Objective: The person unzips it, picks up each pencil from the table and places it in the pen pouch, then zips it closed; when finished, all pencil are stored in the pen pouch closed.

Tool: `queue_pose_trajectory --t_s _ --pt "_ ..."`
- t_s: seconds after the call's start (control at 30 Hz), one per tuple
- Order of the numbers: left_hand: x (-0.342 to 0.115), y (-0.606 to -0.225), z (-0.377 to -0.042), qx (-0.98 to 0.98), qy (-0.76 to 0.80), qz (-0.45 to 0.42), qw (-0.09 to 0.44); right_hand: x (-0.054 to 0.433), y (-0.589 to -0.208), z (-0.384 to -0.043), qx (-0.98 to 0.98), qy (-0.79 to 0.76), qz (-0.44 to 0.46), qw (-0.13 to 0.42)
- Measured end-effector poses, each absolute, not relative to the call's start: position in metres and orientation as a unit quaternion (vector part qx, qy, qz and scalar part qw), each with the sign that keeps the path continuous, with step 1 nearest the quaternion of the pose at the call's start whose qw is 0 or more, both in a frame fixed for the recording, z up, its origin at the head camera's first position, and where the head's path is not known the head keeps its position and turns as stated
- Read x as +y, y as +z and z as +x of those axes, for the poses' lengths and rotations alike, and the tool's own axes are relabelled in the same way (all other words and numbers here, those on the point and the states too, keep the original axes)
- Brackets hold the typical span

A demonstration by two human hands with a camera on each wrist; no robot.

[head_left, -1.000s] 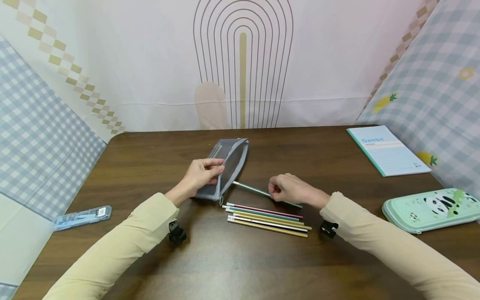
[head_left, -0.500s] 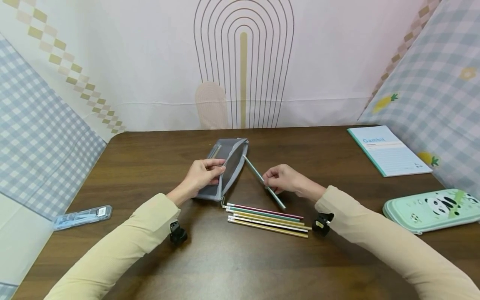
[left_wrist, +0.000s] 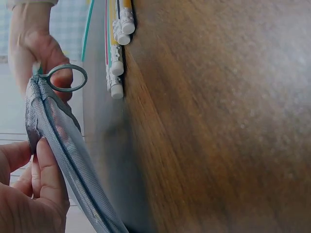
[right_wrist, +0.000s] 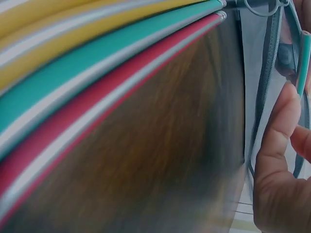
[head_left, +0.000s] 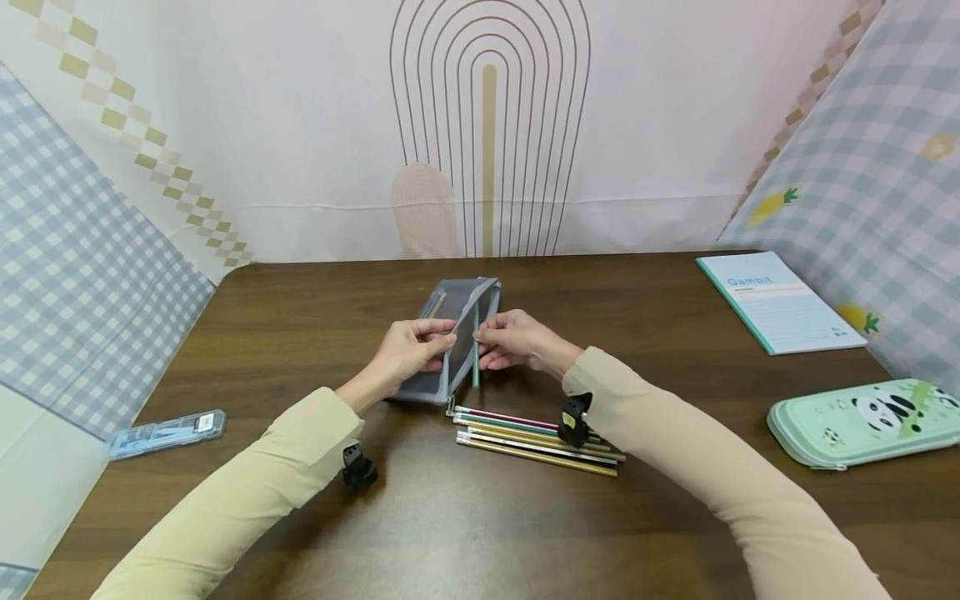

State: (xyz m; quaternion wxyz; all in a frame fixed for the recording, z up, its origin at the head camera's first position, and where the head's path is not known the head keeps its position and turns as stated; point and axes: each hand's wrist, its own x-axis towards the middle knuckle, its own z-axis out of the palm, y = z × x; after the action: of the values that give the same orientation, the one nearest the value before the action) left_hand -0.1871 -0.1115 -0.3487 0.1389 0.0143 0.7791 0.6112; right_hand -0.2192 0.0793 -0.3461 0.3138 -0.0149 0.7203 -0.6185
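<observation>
My left hand point(head_left: 408, 350) pinches the near edge of a grey mesh pencil pouch point(head_left: 427, 385), whose zipped mouth gapes to the right. In the left wrist view, thumb and fingers of the left hand point(left_wrist: 36, 189) grip the fabric below the ring pull point(left_wrist: 68, 77). My right hand point(head_left: 521, 340) pinches a green pencil point(head_left: 476, 371) at the pouch mouth, its upper part inside the opening and its lower end sticking out. The right wrist view shows this pencil point(right_wrist: 304, 63) by the fingertips. Another pencil point(head_left: 436, 307) shows through the mesh.
Several pencils point(head_left: 536, 457) in red, green, gold and white lie side by side in front of the pouch, under the right wrist. A green panda case point(head_left: 810, 421) and a notebook point(head_left: 780, 308) lie at right. A flat blue clear case point(head_left: 168, 433) sits at left.
The right hand has lifted the green pencil off the table, turned it toward upright and moved it left into the pouch mouth. The left hand stays on the pouch.
</observation>
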Motion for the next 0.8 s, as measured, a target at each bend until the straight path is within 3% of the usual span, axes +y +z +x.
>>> queue_pose_trajectory --t_s 0.5,0.8 --pt "-0.110 -0.349 -0.188 0.780 0.609 0.019 0.139 0.072 -0.343 -0.213 0.667 -0.678 0.025 0.309" --pt "-0.115 -0.351 -0.189 0.783 0.607 0.010 0.134 0.114 -0.349 -0.190 0.738 -0.604 -0.067 0.292"
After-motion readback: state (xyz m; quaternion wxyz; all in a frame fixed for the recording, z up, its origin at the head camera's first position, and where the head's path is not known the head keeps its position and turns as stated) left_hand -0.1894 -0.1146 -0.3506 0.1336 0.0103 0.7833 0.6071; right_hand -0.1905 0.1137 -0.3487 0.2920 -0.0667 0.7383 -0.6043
